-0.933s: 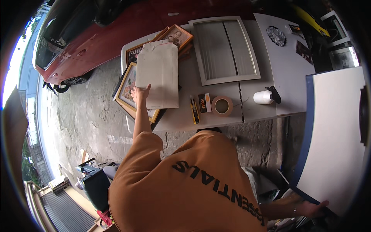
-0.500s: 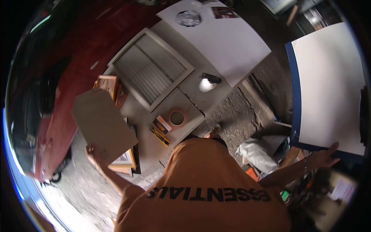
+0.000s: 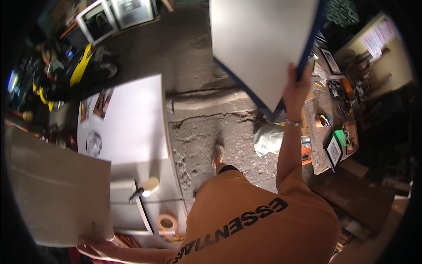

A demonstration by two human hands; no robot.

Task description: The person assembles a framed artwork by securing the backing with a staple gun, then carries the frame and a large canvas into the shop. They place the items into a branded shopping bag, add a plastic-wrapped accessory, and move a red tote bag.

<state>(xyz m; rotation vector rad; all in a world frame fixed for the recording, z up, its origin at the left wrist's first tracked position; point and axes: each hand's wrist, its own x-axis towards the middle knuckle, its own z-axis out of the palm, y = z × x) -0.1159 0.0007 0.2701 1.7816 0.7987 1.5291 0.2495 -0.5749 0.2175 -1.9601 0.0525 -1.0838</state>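
My left hand, fingers closed, grips the lower edge of a thin grey-beige board at the left. At the upper right, my right hand is closed on the edge of a large white panel with a dark blue border, held up off the floor. Between them stands a grey table. On it lie a big white sheet with several small pictures, a white-framed pane, a white object with a black handle and a tape roll.
A cluttered workbench at the right carries a small black picture frame and tools. A whitish plastic bag lies on the cracked concrete floor. A yellow motorbike and white frames are at the far left.
My view has turned to the right, so the table now appears at the left. Both hands keep hold of their boards; the white panel now appears upright near the top.
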